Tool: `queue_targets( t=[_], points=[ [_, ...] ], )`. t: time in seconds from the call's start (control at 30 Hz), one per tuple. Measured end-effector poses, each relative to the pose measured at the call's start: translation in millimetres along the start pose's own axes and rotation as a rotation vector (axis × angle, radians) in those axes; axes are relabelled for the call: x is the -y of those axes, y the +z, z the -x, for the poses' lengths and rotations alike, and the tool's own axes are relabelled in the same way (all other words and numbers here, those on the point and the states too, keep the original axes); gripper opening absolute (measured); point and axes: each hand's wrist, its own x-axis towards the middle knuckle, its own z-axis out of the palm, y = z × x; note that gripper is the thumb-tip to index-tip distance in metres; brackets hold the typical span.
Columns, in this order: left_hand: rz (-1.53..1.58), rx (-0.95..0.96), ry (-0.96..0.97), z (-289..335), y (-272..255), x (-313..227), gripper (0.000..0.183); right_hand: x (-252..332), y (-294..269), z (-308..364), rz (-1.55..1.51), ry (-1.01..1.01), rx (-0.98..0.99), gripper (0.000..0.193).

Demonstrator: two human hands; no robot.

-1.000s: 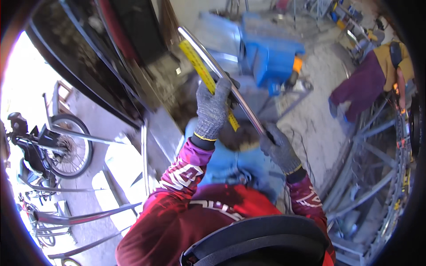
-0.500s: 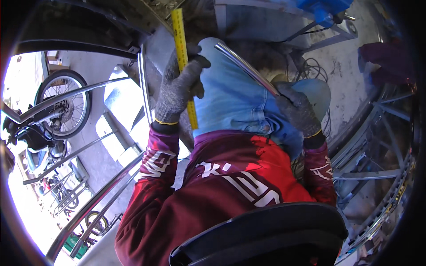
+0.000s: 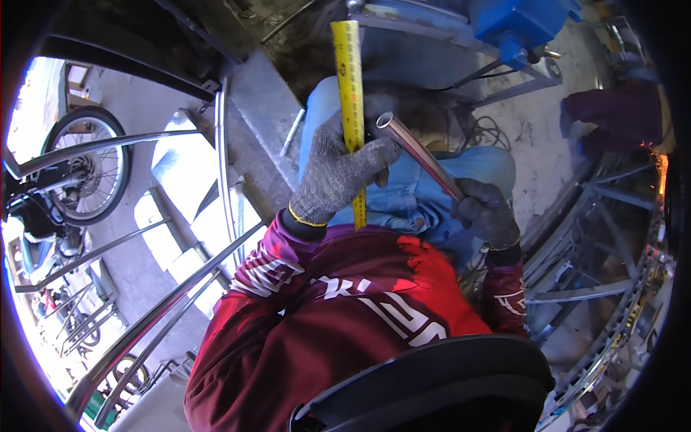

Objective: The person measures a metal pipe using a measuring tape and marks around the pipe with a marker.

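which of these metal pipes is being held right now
The short pipe in the right hand, its hollow end near the left hand; the long pipes at the picture's left are in neither hand.

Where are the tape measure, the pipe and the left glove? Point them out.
Tape measure [image 3: 350,101], head view: upper part of its yellow blade.
Pipe [image 3: 422,159], head view: middle of its visible length.
Left glove [image 3: 329,178], head view: grey knit above its cuff.

A yellow tape-measure blade [image 3: 350,90] with dark markings extends nearly straight, held in the left hand [image 3: 332,173]. A shiny, hollow metal tube [image 3: 423,158] slants nearby, its lower end in the right hand [image 3: 491,214].
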Motion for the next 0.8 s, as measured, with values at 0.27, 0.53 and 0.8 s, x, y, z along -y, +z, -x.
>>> queue_targets(
  t=[0.27,0.53,0.8],
  points=[
    [0.068,-0.048,0.112,-15,9,20,0.009,12,3,-5,0.032,0.077,-0.009,0.044],
    [-0.271,-0.415,0.164,-64,-144,71,0.017,-17,63,-48,0.743,-0.292,-0.406,0.013],
    [-0.416,-0.341,0.077,-59,-182,71,0.026,-10,84,-60,1.012,-0.237,-0.448,0.008]
  ],
)
